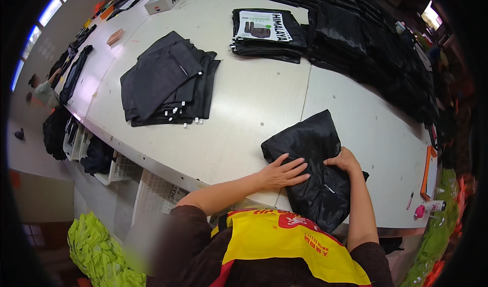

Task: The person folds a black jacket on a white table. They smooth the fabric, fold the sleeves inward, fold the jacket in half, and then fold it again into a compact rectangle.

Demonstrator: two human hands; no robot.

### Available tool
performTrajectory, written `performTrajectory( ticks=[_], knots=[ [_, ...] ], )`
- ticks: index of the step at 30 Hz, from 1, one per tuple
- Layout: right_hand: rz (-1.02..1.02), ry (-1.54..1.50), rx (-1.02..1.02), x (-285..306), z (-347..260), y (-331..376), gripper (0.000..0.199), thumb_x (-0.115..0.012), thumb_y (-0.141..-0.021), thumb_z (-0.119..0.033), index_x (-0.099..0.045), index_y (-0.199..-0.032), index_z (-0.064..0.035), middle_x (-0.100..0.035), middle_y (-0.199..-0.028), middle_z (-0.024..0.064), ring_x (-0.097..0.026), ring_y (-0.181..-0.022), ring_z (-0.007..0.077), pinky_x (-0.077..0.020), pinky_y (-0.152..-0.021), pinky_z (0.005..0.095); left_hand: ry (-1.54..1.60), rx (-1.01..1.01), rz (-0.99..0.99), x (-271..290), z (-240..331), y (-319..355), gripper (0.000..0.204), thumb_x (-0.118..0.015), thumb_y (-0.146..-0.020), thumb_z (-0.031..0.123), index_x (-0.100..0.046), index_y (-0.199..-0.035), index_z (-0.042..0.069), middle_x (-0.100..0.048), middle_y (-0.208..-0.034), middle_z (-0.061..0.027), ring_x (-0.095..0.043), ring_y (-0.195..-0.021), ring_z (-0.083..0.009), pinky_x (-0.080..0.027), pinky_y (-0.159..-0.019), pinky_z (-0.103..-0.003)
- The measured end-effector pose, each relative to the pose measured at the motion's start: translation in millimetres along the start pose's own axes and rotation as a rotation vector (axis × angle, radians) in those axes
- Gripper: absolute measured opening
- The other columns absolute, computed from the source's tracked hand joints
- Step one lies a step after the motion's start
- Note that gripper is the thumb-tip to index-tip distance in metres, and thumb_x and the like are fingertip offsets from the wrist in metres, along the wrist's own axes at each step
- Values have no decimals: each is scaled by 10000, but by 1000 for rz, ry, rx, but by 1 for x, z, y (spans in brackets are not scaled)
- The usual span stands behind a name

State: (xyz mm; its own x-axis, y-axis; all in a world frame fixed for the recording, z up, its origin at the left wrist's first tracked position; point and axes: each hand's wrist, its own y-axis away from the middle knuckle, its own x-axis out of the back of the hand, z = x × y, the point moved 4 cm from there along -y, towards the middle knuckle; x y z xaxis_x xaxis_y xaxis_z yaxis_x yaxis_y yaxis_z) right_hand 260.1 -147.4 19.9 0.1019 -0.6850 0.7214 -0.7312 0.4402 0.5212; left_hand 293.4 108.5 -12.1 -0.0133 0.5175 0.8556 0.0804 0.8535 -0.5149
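A shiny black plastic bag (320, 180), seemingly with something soft inside, lies at the table's near edge, close to my body. My left hand (284, 172) rests flat on its left side with the fingers spread. At the bag's right edge, my right hand (344, 161) has its thumb on top and its other fingers curled round the side, partly hidden. Farther left sits a pile of folded dark garments (165, 81) with small white tags. Beyond the bag is a stack of flat black packages (267, 53), topped by a printed white sheet (263, 26).
Rows of black packages (351, 38) cover the far right of the table (239, 129). A white box (166, 0) stands at the far left. Near the right edge lie an orange-edged board (429, 172), a pen (409, 200) and a bottle (434, 205). White baskets (152, 198) stand below the left edge.
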Motion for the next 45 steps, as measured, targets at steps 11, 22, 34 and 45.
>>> performTrajectory(
  ticks=[11,22,34,45],
  knots=[
    [46,-111,156,-11,-7,36,951,-766,-544,-548,-426,-1201,49,-619,-1021,218,-610,-927,357,-463,-825,408,810,61,-421,-43,-25,-110,240,-685,-631,249,-652,-753,44,-652,-728,-143,-625,-773,-349,-494,-664,-424],
    [-118,438,185,-15,-18,71,1208,-886,-404,-284,-217,-1379,-37,-518,-1207,205,-507,-1115,370,-418,-946,411,1072,353,-429,-5,-56,-83,302,-624,-792,277,-643,-1031,94,-665,-921,-152,-626,-856,-299,-481,-772,-394],
    [257,-947,-77,65,232,75,594,-763,-644,-152,-525,-1158,26,-591,-1023,58,-574,-883,194,-467,-811,322,-766,1305,-164,86,-369,164,102,-578,-788,191,-652,-778,121,-661,-911,-28,-568,-1014,-229,-337,-896,-535],
    [328,-864,-143,83,322,71,412,-695,-732,-203,-599,-1080,-5,-613,-993,53,-577,-882,188,-477,-794,320,275,703,-93,-39,-60,1,122,-611,-710,138,-640,-787,48,-627,-977,-132,-569,-1019,-283,-457,-816,-370]
  ],
)
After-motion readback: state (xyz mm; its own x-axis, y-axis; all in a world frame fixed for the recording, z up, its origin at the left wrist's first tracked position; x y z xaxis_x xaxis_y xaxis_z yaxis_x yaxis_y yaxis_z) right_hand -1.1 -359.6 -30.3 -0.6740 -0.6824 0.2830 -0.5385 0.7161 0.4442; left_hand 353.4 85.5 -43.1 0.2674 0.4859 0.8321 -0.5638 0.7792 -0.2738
